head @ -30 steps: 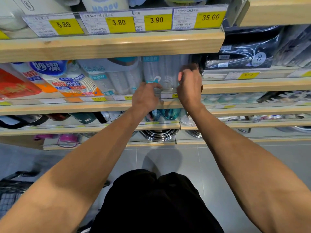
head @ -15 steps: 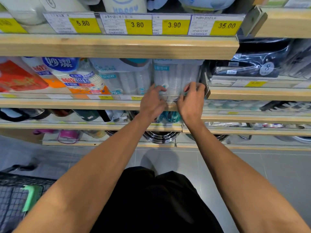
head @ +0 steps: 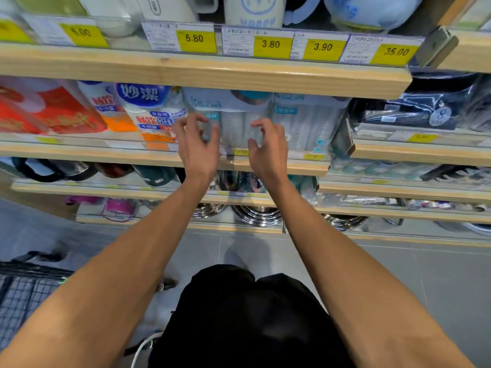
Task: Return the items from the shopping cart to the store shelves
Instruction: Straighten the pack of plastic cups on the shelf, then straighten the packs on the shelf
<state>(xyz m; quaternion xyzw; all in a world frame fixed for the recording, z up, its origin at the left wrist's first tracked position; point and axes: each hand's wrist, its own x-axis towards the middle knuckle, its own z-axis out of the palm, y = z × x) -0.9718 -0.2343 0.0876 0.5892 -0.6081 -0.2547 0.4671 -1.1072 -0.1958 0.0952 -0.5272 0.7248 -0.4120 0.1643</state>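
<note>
Clear plastic cup packs (head: 233,123) stand upright on the wooden shelf (head: 111,158); left hand (head: 198,147) and right hand (head: 268,150) hover just before them, fingers loosely spread, holding nothing. Best withdraw straight back, without snagging the wrapping.

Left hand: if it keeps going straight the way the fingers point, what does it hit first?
Most likely the clear cup pack on the shelf. The left hand hovers before it, fingers spread and loosely curled toward its front. Depth is unclear, so the gap can't be judged.
</note>
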